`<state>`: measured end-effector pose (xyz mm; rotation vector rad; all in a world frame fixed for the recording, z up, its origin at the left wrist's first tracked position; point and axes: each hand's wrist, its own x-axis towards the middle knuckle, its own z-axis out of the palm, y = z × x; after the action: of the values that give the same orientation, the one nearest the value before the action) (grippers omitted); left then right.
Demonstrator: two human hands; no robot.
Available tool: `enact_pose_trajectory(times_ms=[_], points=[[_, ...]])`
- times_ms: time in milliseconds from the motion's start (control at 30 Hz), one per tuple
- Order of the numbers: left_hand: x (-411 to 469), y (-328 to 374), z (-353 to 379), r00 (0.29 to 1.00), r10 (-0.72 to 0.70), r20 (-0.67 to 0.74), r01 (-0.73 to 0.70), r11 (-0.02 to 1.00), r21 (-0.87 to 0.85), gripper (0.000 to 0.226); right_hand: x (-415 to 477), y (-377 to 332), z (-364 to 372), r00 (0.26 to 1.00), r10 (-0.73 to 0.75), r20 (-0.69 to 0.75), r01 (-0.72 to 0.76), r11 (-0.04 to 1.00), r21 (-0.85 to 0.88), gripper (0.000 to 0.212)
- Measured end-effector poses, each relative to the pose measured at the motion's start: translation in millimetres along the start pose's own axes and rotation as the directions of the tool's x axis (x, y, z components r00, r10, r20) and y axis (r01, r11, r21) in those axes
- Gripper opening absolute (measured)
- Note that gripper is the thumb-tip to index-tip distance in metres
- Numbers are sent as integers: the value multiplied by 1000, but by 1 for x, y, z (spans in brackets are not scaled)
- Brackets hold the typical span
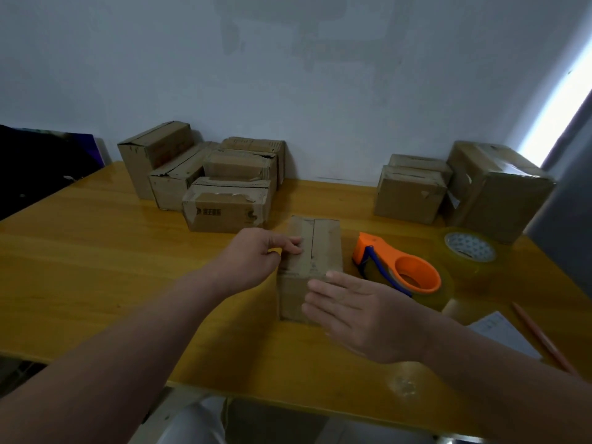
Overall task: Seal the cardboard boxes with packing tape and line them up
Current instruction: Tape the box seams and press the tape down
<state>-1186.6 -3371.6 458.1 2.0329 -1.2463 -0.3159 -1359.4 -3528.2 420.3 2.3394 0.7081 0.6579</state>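
A small cardboard box [315, 251] stands in the middle of the yellow wooden table [96, 251], its top flaps closed with a seam running away from me. My left hand [256, 257] grips the box's left top edge, fingers curled onto the flap. With straight fingers, my right hand [358, 312] lies flat against the box's near right corner. An orange tape dispenser [400, 267] loaded with clear tape lies just right of the box. A spare clear tape roll [469, 251] sits further right.
Several cardboard boxes [208, 174] are piled at the back left against the wall; three more [448, 190] stand at the back right. A sheet of paper [506, 331] and a pencil [541, 338] lie at the table's right edge. A dark object [38, 168] is at far left.
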Motion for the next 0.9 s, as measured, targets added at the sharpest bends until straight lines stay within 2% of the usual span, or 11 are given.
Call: enact_pose_trajectory(times_ms=[133, 233, 300, 367, 433, 467, 500, 600, 667, 800, 900], points=[[4, 17, 4, 994, -94, -63, 98, 994, 53, 20, -11, 8, -15, 978, 129, -162, -128, 992, 15, 21], [10, 38, 14, 983, -99, -154, 144, 938, 314, 41, -21, 14, -12, 907, 394, -148, -384, 919, 91, 13], [16, 48, 23, 977, -135, -168, 194, 888, 417, 64, -27, 18, -7, 757, 653, -36, -646, 756, 106, 7], [23, 53, 34, 966, -225, -126, 258, 836, 485, 88, -30, 20, -3, 509, 847, 154, -859, 510, 41, 9], [30, 58, 41, 951, -301, -75, 294, 796, 529, 102, -33, 21, -1, 260, 894, 365, -954, 296, -47, 28], [33, 60, 42, 944, -327, -52, 303, 789, 535, 103, -34, 21, -1, 196, 883, 425, -968, 243, -57, 35], [37, 62, 42, 938, -347, -21, 304, 790, 532, 102, -34, 22, -1, 179, 858, 481, -972, 231, -51, 42], [48, 64, 28, 904, -406, 130, 295, 816, 497, 93, -34, 18, 4, 232, 790, 568, -959, 283, -2, 67], [49, 61, 15, 874, -429, 227, 278, 825, 492, 91, -32, 15, 6, 206, 789, 579, -973, 229, 34, 72], [48, 59, -6, 847, -424, 321, 191, 806, 560, 94, -31, 23, 9, 201, 869, 452, -976, 135, 173, 59], [49, 58, -17, 813, -397, 426, 77, 799, 597, 105, -28, 40, 8, 75, 907, 413, -932, -83, 352, 40]])
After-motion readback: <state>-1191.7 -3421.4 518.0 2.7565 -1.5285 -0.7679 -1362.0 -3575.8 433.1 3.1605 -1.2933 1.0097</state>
